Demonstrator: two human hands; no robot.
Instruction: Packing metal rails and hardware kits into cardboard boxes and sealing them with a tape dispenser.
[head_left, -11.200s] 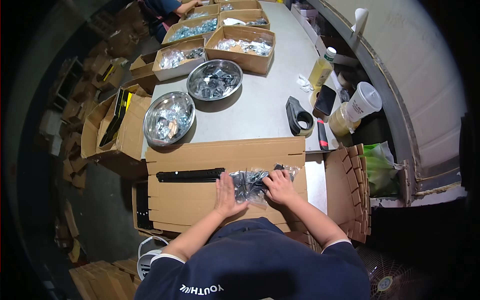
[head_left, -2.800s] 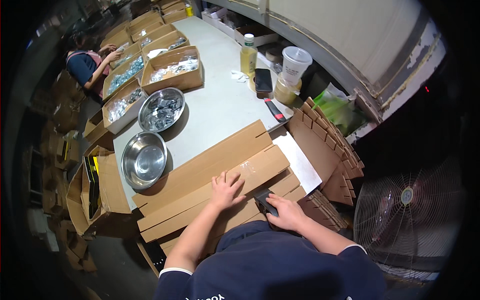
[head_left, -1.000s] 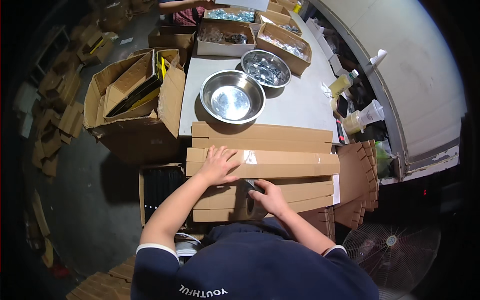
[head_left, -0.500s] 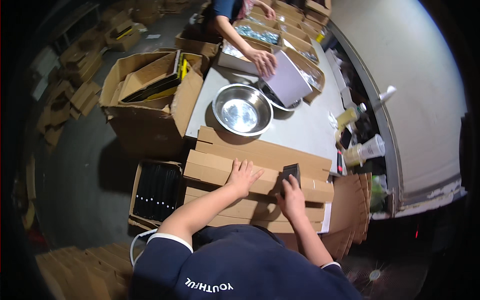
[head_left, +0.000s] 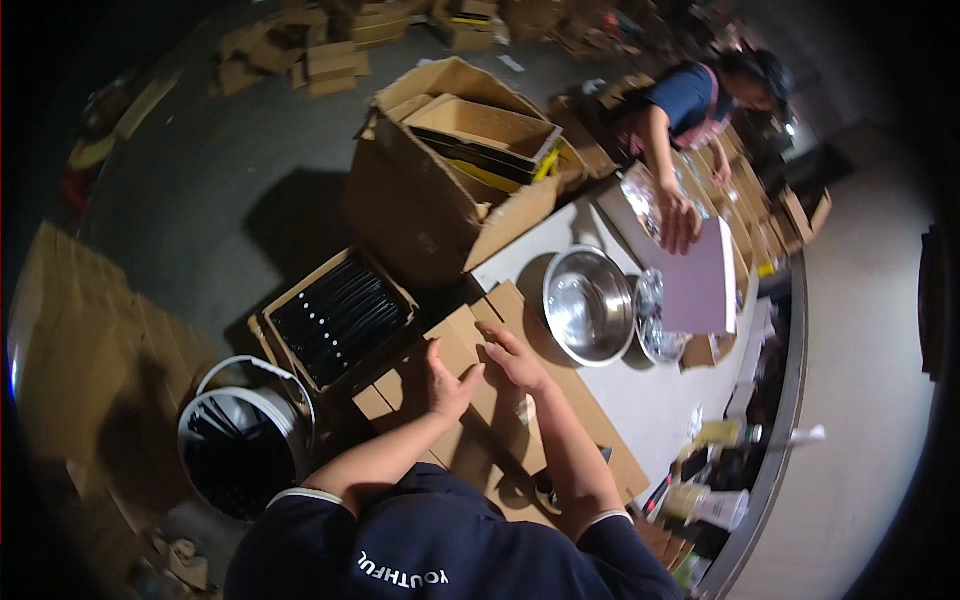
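The carton (head_left: 490,400) lies closed on the near end of the worktop (head_left: 640,415), slanting, with a shiny patch of clear tape (head_left: 525,408) on its upper face. Both grips are at the carton's far left end: the left grip (head_left: 452,388) is released, thumb and fingers spread over the cardboard, and the right grip (head_left: 514,362) is released too, fingers stretched out just beside it; how hard either presses, I cannot tell. On the carton's near part, partly hidden by the right forearm, is a dark tape dispenser (head_left: 544,490). Beyond the carton are a steel bowl (head_left: 588,305) and a second bowl (head_left: 655,325) holding bagged parts, with a co-worker's grip (head_left: 682,225) at the edge of a pale box (head_left: 697,280). Left of the carton is a tray (head_left: 262,325) of black rails (head_left: 340,315) marked with white dots, then a white bucket (head_left: 270,403) of dark strips. Pale lettering crosses the dark shirt (head_left: 480,540) nearest the carton. To the right of the carton, a white cup (head_left: 722,508) has print and a yellowish bottle (head_left: 725,432) a label, both too small to read.
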